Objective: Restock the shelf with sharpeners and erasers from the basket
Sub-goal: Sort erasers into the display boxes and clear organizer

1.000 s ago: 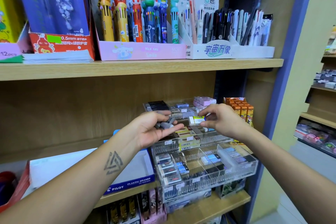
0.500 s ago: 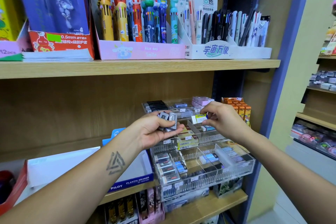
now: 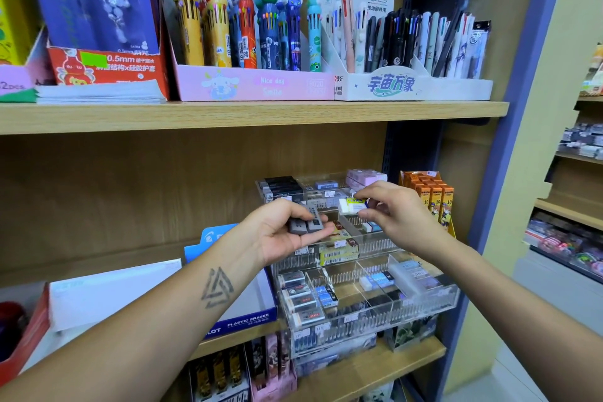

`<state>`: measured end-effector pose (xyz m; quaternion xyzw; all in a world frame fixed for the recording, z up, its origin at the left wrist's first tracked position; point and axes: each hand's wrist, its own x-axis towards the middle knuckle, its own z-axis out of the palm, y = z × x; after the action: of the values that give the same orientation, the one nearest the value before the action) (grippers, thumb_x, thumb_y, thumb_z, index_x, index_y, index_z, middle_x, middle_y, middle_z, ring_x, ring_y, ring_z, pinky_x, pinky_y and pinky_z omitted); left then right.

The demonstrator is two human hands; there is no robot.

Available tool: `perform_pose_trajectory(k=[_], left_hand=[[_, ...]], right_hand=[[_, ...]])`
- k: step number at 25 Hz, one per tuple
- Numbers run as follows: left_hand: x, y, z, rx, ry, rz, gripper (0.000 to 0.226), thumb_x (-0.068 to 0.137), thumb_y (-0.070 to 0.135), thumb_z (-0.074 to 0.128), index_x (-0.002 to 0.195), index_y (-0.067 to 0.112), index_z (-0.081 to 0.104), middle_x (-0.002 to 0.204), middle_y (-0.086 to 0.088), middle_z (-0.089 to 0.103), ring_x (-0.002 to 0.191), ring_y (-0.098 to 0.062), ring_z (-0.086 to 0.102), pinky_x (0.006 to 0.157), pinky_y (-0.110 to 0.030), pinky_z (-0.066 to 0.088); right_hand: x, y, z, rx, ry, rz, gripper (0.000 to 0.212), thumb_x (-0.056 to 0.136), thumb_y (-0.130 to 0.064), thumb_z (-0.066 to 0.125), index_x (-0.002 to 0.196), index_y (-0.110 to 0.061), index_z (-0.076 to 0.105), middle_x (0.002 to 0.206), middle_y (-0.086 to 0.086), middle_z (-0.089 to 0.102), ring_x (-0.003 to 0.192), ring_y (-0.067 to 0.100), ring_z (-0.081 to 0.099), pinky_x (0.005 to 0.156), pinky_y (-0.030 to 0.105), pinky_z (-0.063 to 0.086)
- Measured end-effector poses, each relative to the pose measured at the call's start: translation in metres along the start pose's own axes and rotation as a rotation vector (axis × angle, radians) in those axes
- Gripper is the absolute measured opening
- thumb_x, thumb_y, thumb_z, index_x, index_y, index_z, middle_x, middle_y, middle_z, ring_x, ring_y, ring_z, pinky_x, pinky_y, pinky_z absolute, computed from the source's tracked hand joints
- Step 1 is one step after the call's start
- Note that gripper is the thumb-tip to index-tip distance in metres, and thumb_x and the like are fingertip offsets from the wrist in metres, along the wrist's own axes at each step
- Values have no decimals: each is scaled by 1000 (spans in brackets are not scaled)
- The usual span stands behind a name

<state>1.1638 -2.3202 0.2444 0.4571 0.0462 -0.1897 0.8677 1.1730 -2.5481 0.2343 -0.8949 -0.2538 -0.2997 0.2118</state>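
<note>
A clear tiered acrylic organiser on the middle shelf holds rows of small erasers in compartments. My left hand is palm up in front of its upper tier and grips two grey erasers between thumb and fingers. My right hand hovers over the upper right compartment and pinches a white eraser with a yellow label at its fingertips. The basket is out of view.
A Pilot plastic eraser box stands left of the organiser. Orange boxes stand to its right. The upper shelf board carries pen displays. A blue upright bounds the shelf on the right.
My right hand has moved the white eraser slightly up and back over the upper compartment. My left hand has turned the grey erasers in its grip and stayed near the same place.
</note>
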Motion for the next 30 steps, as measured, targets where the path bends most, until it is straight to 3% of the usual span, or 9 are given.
perform_pose_trajectory(k=[5,8,12,17,21,26,28,30], left_hand=[[0,-2,4,-14,-34,-11,29,89,-24,46,114,-14,56,120,-34,61,112,-48,61,84,-49,56],[2,-2,4,-3,-6,-8,29,89,-23,47,114,-13,57,120,-32,61,109,-46,62,80,-48,58],[5,-5,7,-23,19,-5,24,88,-24,49,103,-7,55,124,-29,54,113,-46,60,76,-50,60],[12,-10,10,-41,14,-18,27,85,-27,48,99,-4,54,132,-27,46,121,-45,55,71,-54,59],[16,-6,2,-38,-11,-20,37,84,-28,46,113,-7,52,133,-28,49,120,-49,56,74,-53,59],[14,-8,-2,44,2,-40,34,84,-27,50,114,-10,54,126,-33,53,108,-48,61,69,-49,61],[14,-9,-3,77,18,-48,38,84,-26,51,118,-8,53,127,-33,55,106,-47,62,67,-49,61],[12,-9,-3,108,19,-65,37,86,-24,51,120,-9,53,124,-33,57,105,-47,63,67,-49,61]], right_hand=[[2,-8,5,137,8,105,31,85,-18,76,116,-15,72,96,-3,66,83,9,62,82,26,52],[11,7,2,-63,-3,146,32,85,-17,76,116,-12,71,102,3,67,84,16,63,81,31,51],[32,35,6,-387,-260,254,30,86,-19,75,115,-12,71,117,8,64,98,25,63,85,37,54],[50,41,38,-379,-474,303,25,82,-16,78,106,-13,72,110,9,68,101,26,63,89,36,54],[56,37,52,-399,-465,256,21,84,-2,67,100,-15,72,100,8,68,90,25,63,77,31,53],[54,37,53,-371,-485,303,24,82,-5,71,86,-27,78,94,-5,71,84,16,65,71,29,55],[54,36,46,-340,-476,316,23,84,-6,70,91,-26,79,99,-5,74,86,13,66,78,31,58],[51,26,33,-172,-326,270,33,87,-1,66,105,-27,76,106,-7,73,87,7,66,77,25,58]])
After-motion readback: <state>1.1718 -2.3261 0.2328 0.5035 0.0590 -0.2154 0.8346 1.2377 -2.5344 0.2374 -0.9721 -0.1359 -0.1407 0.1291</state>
